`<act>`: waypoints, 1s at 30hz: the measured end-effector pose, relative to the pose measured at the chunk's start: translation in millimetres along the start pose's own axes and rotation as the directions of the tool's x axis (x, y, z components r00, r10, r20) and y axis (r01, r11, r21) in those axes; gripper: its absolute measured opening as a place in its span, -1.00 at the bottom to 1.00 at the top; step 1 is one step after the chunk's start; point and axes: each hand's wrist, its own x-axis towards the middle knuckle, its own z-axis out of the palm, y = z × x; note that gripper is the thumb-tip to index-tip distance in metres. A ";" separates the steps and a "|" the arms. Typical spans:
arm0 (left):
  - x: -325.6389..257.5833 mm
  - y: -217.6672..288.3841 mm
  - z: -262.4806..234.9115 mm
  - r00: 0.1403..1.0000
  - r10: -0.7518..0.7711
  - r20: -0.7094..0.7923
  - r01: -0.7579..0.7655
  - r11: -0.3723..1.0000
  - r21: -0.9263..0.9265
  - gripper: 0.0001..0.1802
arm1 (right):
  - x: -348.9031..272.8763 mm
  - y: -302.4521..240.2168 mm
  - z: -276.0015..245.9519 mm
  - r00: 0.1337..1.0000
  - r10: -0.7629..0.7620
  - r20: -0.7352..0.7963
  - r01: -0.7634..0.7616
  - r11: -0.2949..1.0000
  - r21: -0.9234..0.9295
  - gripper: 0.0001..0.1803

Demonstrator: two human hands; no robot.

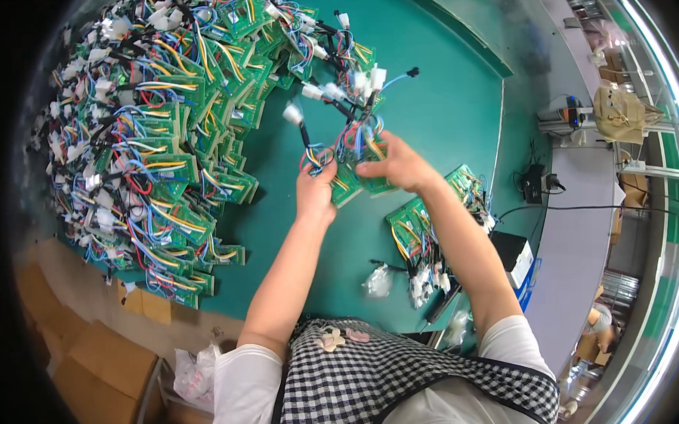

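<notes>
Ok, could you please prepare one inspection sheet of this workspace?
Surface: green tabletop, partly covered.
Job's things: large pile of wired circuit boards at left; smaller board cluster at lower right.
Clutter: crumpled clear plastic near the smaller cluster.
Grips: left grip holds a wired circuit board; right grip holds another beside it.
Cables: black cable crosses the grey bench.
Surroundings: open cardboard box, white plastic bag at lower left.

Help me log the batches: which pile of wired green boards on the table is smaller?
The smaller pile lies beside the right forearm; the larger pile spreads across the left side of the table.
</notes>
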 end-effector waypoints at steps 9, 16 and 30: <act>75.3 -13.3 54.3 0.918 0.302 -0.256 -0.341 0.932 -0.121 -0.82 | 81.1 -0.6 -15.7 0.978 -0.193 -0.084 0.110 0.810 -0.576 -0.31; 88.9 -5.6 44.5 0.969 -0.078 -0.235 0.108 0.987 0.118 -0.52 | 129.6 35.0 -28.5 0.955 -0.247 -0.164 0.077 0.742 -0.666 -0.27; 94.4 28.4 40.7 0.963 0.235 -0.130 -0.206 0.957 0.203 -0.19 | 146.9 94.3 -24.3 0.841 -0.046 -0.540 -0.073 0.978 -0.197 -0.46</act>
